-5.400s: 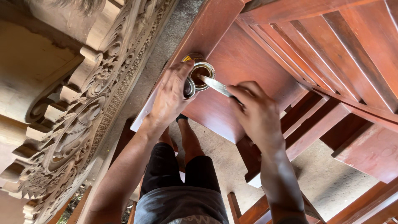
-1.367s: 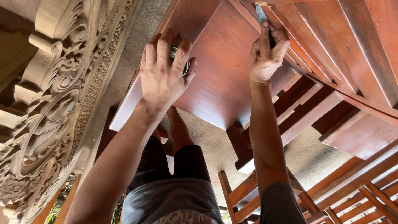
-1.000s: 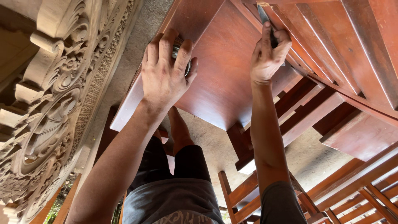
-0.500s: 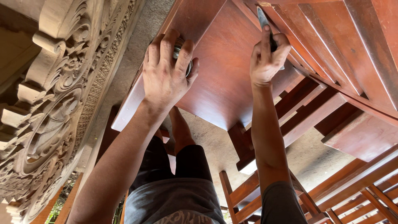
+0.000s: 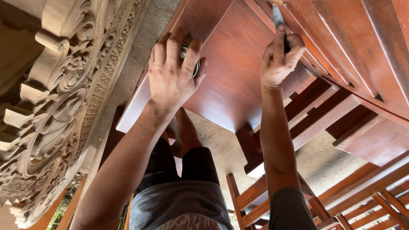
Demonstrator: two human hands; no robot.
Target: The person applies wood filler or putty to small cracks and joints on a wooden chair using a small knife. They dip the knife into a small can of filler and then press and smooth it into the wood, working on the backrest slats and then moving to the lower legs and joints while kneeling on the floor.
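While left hand (image 5: 172, 79) covers tin (image 5: 189, 57), right hand (image 5: 279, 59) grips brush (image 5: 278, 15)

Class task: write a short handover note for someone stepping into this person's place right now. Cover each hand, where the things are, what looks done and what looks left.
Left hand: palm down over a small round tin resting on the red-brown wooden seat; the tin is mostly hidden under the fingers.
Right hand: gripping a narrow blade tool, tip pressed to the seam where the seat meets the slatted back.
Around: carved pale wood panel on the left, more red-brown chair frames lower right.
Done: seat surface looks evenly coloured and smooth.
Left: cannot tell how much of the seam has been worked; the tin's contents are hidden.
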